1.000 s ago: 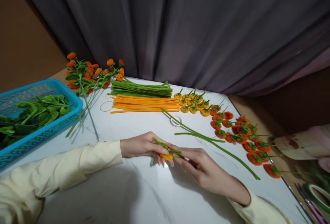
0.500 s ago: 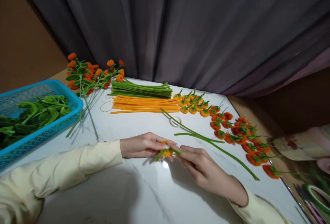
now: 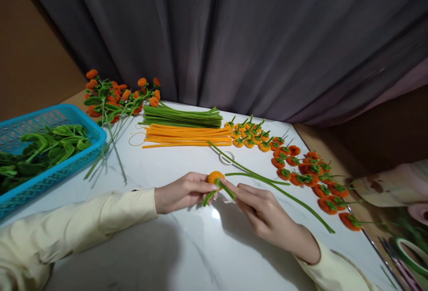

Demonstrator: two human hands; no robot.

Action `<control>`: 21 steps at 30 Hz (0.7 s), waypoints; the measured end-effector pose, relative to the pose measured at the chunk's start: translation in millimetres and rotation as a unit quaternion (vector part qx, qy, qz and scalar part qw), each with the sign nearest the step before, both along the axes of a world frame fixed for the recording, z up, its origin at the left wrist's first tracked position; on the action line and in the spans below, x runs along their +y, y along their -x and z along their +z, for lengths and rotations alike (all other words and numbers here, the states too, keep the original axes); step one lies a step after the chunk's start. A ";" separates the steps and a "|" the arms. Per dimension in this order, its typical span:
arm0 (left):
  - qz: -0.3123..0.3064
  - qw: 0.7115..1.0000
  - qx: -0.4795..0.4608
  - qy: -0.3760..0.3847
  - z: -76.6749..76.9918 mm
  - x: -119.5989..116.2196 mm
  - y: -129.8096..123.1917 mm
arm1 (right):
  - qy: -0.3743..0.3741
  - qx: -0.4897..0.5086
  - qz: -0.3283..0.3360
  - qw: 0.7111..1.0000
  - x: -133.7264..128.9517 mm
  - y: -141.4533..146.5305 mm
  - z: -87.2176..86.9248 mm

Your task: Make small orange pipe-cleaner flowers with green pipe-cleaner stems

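Between thumb and fingers of my left hand (image 3: 185,193) is a small yellow-orange pipe-cleaner flower (image 3: 216,177), its round head upward. Two short green pipe-cleaner ends (image 3: 209,198) stick out below it, spread apart. My right hand (image 3: 267,215) closes its thumb and fingers at the tip of the right-hand green end. Part of the grip is hidden behind the fingers. Just beyond my hands lie two loose green pipe cleaners (image 3: 257,176) and a white tape ring (image 3: 227,158).
Bundles of green pipe cleaners (image 3: 183,117) and orange pipe cleaners (image 3: 187,135) lie at the back. Rows of yellow flower heads (image 3: 249,142) and orange-red flower heads (image 3: 327,205) run down the right. A blue basket (image 3: 50,177) of leaves stands left, near finished orange flowers (image 3: 113,99).
The flower has turned in my fingers, so its rounded orange head now shows above my left thumb. Both hands stay in nearly the same place.
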State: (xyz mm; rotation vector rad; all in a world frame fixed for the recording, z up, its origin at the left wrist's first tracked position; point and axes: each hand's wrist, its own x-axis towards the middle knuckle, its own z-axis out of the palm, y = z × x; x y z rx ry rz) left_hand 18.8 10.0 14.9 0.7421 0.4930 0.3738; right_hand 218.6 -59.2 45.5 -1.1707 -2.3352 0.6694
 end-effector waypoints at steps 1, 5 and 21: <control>0.003 1.000 -0.002 0.003 -0.7 0.1 0.0 | -0.008 -0.006 0.002 1.000 -0.5 -0.3 -0.3; 0.011 1.000 -0.015 0.003 -4.6 -0.3 -0.7 | -0.043 -0.051 0.013 0.998 -2.5 -0.1 -2.5; 0.047 0.998 0.006 -0.030 -7.5 8.0 0.2 | 0.276 0.117 -0.135 0.944 2.9 4.9 20.3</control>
